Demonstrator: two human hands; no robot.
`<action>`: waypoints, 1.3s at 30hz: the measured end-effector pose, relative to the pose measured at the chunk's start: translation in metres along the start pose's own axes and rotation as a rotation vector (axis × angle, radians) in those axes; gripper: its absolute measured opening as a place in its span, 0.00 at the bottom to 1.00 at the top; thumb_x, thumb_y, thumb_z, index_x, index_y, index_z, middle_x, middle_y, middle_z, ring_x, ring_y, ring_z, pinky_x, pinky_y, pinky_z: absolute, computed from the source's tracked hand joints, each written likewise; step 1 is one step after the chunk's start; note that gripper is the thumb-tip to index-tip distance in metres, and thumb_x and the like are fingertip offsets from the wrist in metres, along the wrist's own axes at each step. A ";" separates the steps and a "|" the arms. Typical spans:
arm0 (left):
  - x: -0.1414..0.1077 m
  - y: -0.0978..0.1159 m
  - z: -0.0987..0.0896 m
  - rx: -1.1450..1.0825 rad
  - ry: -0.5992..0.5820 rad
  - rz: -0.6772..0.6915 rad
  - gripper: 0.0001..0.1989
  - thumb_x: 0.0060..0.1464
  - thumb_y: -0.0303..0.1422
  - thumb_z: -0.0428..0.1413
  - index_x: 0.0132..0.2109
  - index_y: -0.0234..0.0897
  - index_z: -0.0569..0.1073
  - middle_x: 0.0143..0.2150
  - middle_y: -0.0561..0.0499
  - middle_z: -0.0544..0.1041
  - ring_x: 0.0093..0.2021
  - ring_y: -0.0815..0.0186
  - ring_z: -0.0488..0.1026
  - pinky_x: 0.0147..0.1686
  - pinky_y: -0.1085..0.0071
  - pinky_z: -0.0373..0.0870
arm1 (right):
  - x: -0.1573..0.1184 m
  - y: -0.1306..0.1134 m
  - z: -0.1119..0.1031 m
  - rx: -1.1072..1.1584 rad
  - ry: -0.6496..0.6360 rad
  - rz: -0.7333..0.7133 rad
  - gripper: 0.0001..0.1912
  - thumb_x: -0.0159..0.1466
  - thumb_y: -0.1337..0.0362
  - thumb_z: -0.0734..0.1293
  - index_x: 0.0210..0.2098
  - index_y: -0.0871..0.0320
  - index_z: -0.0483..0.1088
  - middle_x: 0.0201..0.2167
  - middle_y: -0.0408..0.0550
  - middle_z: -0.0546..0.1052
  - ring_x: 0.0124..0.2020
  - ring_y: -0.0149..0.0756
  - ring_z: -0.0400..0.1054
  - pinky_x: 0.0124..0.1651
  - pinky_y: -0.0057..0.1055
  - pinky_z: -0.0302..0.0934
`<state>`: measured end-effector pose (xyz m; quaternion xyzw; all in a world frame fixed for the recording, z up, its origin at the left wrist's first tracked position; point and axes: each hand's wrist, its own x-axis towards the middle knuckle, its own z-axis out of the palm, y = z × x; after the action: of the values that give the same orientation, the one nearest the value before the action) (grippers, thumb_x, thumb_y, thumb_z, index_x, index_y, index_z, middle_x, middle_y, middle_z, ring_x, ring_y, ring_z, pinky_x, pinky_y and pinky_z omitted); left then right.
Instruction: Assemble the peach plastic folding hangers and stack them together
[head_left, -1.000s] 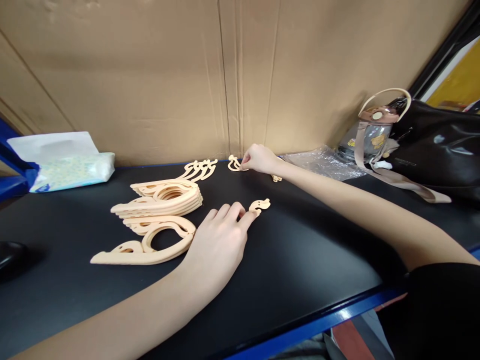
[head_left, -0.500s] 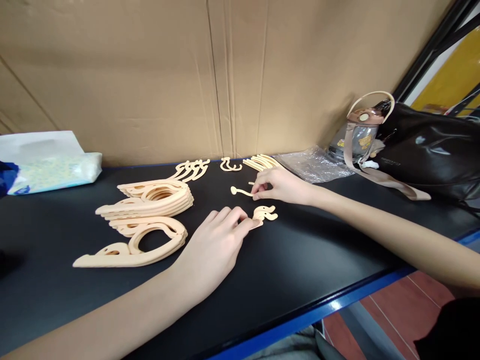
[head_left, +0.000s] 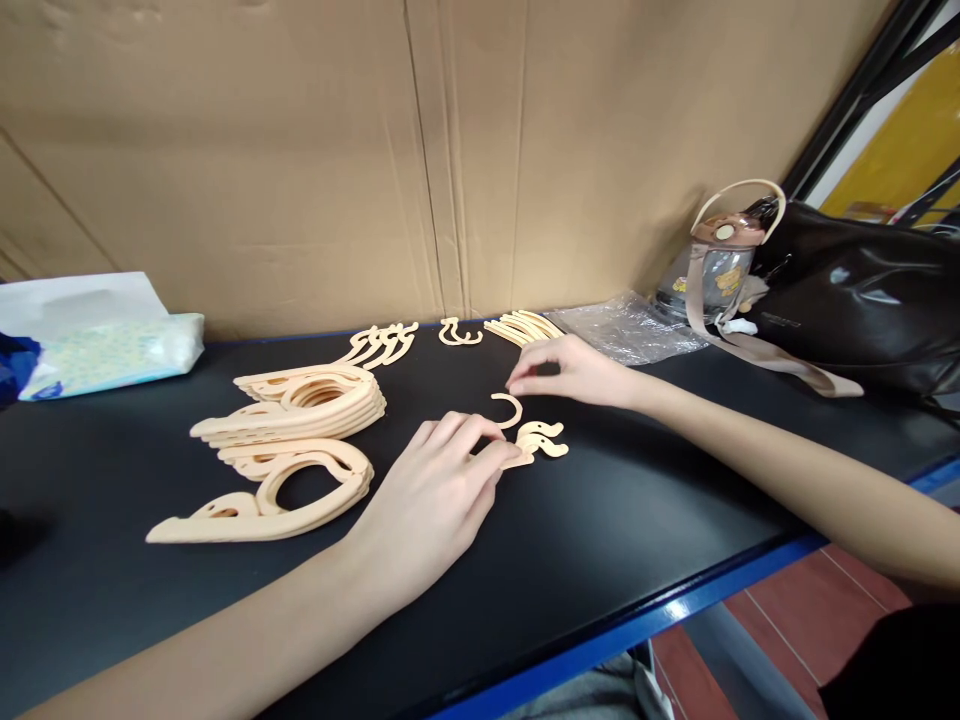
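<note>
My left hand (head_left: 442, 490) pinches the left end of a small group of cream wavy pieces (head_left: 541, 438) on the black table (head_left: 645, 560). Just behind them, my right hand (head_left: 562, 370) is closed at the fingertips on a thin curved cream hook (head_left: 511, 412), whose open curve faces left. Left of my left hand lie stacked cream hanger-shaped parts (head_left: 322, 400), with another group of them (head_left: 315, 495) nearer to me. Part of the wavy pieces is hidden under my left fingers.
Along the back lie curved cream pieces (head_left: 379, 345), loose hooks (head_left: 459, 333) and a row of slim pieces (head_left: 521, 326). Clear plastic (head_left: 630, 330), a bottle (head_left: 716, 270) and a black bag (head_left: 862, 300) stand right; a tissue pack (head_left: 112, 350) lies left.
The hook between my right fingers has turned, its curve now showing instead of its round end. My left hand and the wavy pieces have shifted slightly right and nearer.
</note>
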<state>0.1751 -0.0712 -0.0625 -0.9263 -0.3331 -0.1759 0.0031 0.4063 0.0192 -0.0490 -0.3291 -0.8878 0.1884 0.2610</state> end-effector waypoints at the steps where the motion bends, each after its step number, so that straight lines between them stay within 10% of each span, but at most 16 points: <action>1: 0.000 0.000 0.000 0.002 0.016 -0.005 0.13 0.65 0.26 0.46 0.50 0.40 0.72 0.53 0.49 0.71 0.52 0.59 0.65 0.46 0.61 0.64 | 0.000 0.006 -0.004 -0.111 0.084 0.020 0.10 0.65 0.59 0.66 0.36 0.59 0.77 0.34 0.46 0.77 0.36 0.35 0.70 0.42 0.32 0.61; 6: 0.000 -0.002 0.003 0.022 0.045 -0.035 0.14 0.65 0.29 0.47 0.55 0.37 0.69 0.57 0.44 0.69 0.59 0.57 0.61 0.54 0.58 0.63 | -0.002 0.036 -0.018 -0.596 0.220 0.109 0.12 0.66 0.62 0.64 0.41 0.60 0.77 0.42 0.55 0.75 0.45 0.46 0.67 0.49 0.42 0.58; 21: -0.002 -0.005 0.006 -0.072 0.013 -0.206 0.17 0.65 0.37 0.47 0.58 0.37 0.63 0.58 0.44 0.68 0.58 0.57 0.64 0.54 0.57 0.65 | -0.003 0.036 -0.008 -0.639 0.061 0.055 0.18 0.68 0.54 0.62 0.43 0.59 0.77 0.48 0.52 0.77 0.52 0.48 0.65 0.56 0.45 0.53; 34: 0.001 -0.003 0.001 -0.142 -0.043 -0.078 0.13 0.65 0.34 0.49 0.55 0.37 0.65 0.54 0.48 0.71 0.52 0.61 0.68 0.51 0.62 0.67 | -0.006 -0.019 -0.008 -0.702 -0.101 0.023 0.15 0.68 0.59 0.63 0.30 0.59 0.77 0.30 0.49 0.79 0.37 0.41 0.70 0.54 0.42 0.53; 39: 0.002 -0.002 0.001 -0.173 -0.044 0.008 0.09 0.65 0.33 0.48 0.47 0.36 0.70 0.50 0.49 0.73 0.47 0.62 0.69 0.48 0.64 0.67 | -0.007 -0.028 0.000 -0.778 -0.022 0.185 0.13 0.65 0.56 0.67 0.33 0.59 0.76 0.34 0.49 0.78 0.36 0.42 0.71 0.38 0.35 0.57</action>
<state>0.1755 -0.0680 -0.0628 -0.9281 -0.3130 -0.1837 -0.0836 0.3974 -0.0055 -0.0379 -0.4798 -0.8622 -0.1357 0.0895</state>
